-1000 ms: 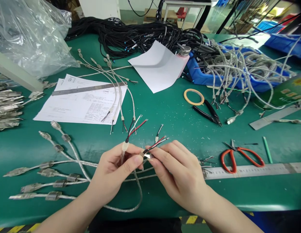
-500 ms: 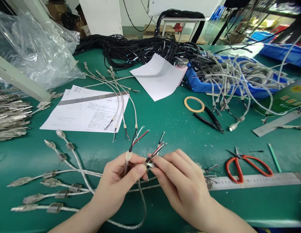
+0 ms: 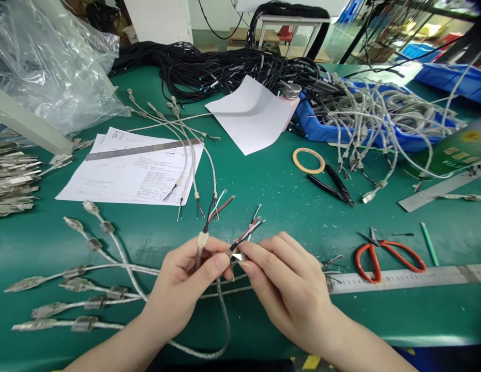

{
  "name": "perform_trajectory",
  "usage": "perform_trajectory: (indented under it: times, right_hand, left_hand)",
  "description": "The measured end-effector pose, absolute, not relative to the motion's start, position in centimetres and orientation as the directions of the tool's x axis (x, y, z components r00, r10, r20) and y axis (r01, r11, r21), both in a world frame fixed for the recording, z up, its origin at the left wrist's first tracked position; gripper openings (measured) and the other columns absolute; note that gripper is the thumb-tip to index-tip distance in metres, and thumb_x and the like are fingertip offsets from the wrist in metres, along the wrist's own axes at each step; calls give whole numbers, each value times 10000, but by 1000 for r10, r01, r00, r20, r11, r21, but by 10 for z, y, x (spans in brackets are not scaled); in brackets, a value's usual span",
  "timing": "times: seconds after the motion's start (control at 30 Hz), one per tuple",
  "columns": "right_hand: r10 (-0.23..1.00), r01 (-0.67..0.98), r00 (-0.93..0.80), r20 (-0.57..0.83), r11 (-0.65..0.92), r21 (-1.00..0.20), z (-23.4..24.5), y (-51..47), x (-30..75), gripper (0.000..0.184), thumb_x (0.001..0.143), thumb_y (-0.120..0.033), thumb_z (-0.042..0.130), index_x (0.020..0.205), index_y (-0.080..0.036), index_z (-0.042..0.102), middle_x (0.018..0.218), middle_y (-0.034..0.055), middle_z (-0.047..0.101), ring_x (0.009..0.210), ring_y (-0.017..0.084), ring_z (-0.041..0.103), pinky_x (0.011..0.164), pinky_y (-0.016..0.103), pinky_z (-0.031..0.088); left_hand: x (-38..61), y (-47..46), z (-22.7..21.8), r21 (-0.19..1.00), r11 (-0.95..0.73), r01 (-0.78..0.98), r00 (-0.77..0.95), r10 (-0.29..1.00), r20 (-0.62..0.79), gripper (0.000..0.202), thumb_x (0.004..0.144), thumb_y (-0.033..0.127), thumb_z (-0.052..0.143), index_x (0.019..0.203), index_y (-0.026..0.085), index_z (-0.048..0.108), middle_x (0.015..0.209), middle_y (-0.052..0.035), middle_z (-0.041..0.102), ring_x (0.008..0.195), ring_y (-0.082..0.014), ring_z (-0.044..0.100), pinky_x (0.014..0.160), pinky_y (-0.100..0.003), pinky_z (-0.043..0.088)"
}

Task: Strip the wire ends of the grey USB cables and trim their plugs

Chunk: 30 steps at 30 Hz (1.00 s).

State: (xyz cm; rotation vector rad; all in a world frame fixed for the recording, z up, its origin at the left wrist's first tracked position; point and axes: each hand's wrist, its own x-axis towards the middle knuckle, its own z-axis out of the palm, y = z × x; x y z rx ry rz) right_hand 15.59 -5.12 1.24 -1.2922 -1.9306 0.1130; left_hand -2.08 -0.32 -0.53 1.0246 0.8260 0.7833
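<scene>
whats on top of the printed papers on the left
A metal ruler lies across the printed papers, and a few thin cables cross their right side. Any print directly beneath these is covered.

Honestly, not one full word I could read off for you here. The printed sheets (image 3: 108, 181) on the left of the counter (image 3: 259, 186) have lines of type, a denser block toward the lower right and some darker marking up in the top left corner, but it's all too small to make out. The green can (image 3: 453, 157) at the right edge has a yellow sun-like emblem, with a row of pale characters under it and smaller lettering below that, too blurry to call. The long steel ruler (image 3: 426, 278) at lower right has a scale with tiny numbers, and I can't swear to any single digit.
</scene>
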Motion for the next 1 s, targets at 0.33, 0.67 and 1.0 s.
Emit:
perform_trajectory:
  times: [0.33, 0.67, 1.0]
  right_hand:
    - [824, 727, -173, 540, 476, -494, 11, -52, 155, 171, 918, -106, 557, 1030, -54, 674, 777, 84, 647, 654, 165, 499, 570, 314, 434]
    - [824, 724, -163, 542, 473, -502, 10, -51, 156, 169, 919, -112, 558, 1026, -61, 678, 760, 87, 642, 651, 169, 494, 566, 316, 437]
    - [827, 731, -159, 539, 465, -499, 8, -52, 155, 185, 920, -123, 569, 1067, -66, 666, 770, 89, 640, 660, 172, 486, 566, 318, 428]
  left_hand:
    - [-22, -5, -6, 930, 320, -179, 485, 851, -200, 71, 862, 280, 703, 913, 259, 747, 699, 32, 705, 655, -76, 620, 643, -150, 492]
    - [-22, -5, -7, 929, 319, -189, 508, 841, -185, 69, 862, 255, 705, 908, 269, 754, 708, 37, 713, 671, -72, 642, 665, -144, 508]
    - [-20, -4, -5, 912, 352, -211, 510, 836, -205, 63, 845, 234, 723, 891, 262, 754, 697, 42, 725, 661, -68, 661, 665, -134, 523]
